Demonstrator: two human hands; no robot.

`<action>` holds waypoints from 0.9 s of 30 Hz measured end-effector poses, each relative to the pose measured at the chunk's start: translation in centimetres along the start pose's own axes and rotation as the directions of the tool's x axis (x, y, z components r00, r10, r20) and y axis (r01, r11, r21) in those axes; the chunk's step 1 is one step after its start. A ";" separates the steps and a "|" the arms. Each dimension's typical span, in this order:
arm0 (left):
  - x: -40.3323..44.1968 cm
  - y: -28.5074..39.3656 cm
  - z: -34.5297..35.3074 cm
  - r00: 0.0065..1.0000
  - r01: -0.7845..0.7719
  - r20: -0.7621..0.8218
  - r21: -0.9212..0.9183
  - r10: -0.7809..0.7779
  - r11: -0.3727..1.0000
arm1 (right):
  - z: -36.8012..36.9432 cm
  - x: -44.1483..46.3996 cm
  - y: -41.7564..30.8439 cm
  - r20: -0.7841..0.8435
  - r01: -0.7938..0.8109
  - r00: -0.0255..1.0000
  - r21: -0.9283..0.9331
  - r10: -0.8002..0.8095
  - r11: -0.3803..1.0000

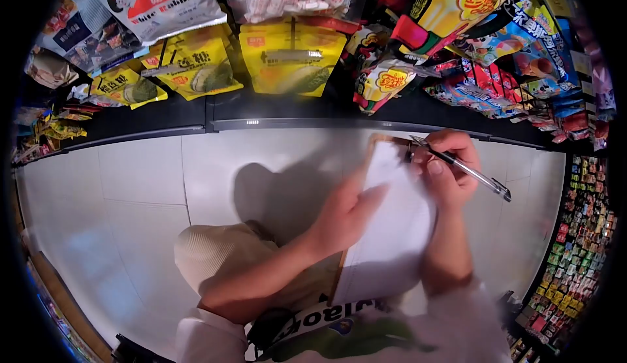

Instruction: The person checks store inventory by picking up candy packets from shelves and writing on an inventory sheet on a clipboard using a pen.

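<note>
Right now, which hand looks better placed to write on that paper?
Probably the right hand: it grips the pen near the top of the clipboard. The blurred left hand, at the left side of the paper, shows no pen and seems better suited to steadying.

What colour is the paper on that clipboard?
The paper is white, best seen in the head view.

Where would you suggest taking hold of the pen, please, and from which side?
I'd pinch the pen by its exposed barrel, just short of the clip end, coming from the picture's right. The right hand holds it nearer the other end, while the slim, straight barrel slants out beyond that hand toward the lower right, so this stretch is likely the easiest to reach.
</note>
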State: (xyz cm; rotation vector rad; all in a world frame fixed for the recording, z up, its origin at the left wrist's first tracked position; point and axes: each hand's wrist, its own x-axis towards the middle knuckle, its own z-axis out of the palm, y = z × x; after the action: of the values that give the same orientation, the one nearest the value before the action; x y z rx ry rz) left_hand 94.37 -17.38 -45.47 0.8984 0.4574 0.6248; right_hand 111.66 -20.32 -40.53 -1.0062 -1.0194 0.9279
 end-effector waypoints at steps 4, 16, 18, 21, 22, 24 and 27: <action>-0.1 0.9 -0.1 0.998 0.063 0.024 -0.047 -0.062 0.997 | 0.0 -1.2 -0.1 -0.075 0.055 0.994 -0.292 -0.080 0.955; -0.4 0.3 -0.1 0.995 0.103 0.012 -0.110 -0.102 0.989 | -0.8 -1.2 0.4 0.134 0.287 0.958 -0.457 -0.254 0.842; -0.4 0.4 0.0 0.994 0.105 0.000 -0.095 -0.106 0.990 | -0.6 -1.0 0.5 0.150 0.292 0.956 -0.434 -0.251 0.852; -0.5 0.1 0.0 0.996 0.083 -0.032 -0.091 -0.086 0.992 | -0.5 -0.9 0.7 0.206 0.347 0.937 -0.486 -0.281 0.802; -0.5 0.1 0.0 0.995 0.085 -0.038 -0.092 -0.089 0.992 | -0.3 -0.9 0.8 0.207 0.344 0.938 -0.482 -0.276 0.806; -0.6 0.4 0.3 0.996 0.058 -0.062 -0.016 -0.059 0.998 | 0.1 -1.1 0.8 0.130 0.330 0.943 -0.457 -0.306 0.826; -0.5 1.0 0.4 0.997 0.060 -0.048 0.027 -0.059 0.998 | 0.2 -0.6 0.8 0.201 0.388 0.922 -0.504 -0.332 0.772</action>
State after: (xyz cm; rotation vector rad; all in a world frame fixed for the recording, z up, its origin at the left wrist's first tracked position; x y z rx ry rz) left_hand 93.94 -17.45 -44.35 0.8951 0.5349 0.5872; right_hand 111.25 -20.67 -41.36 -1.1685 -1.5508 0.3696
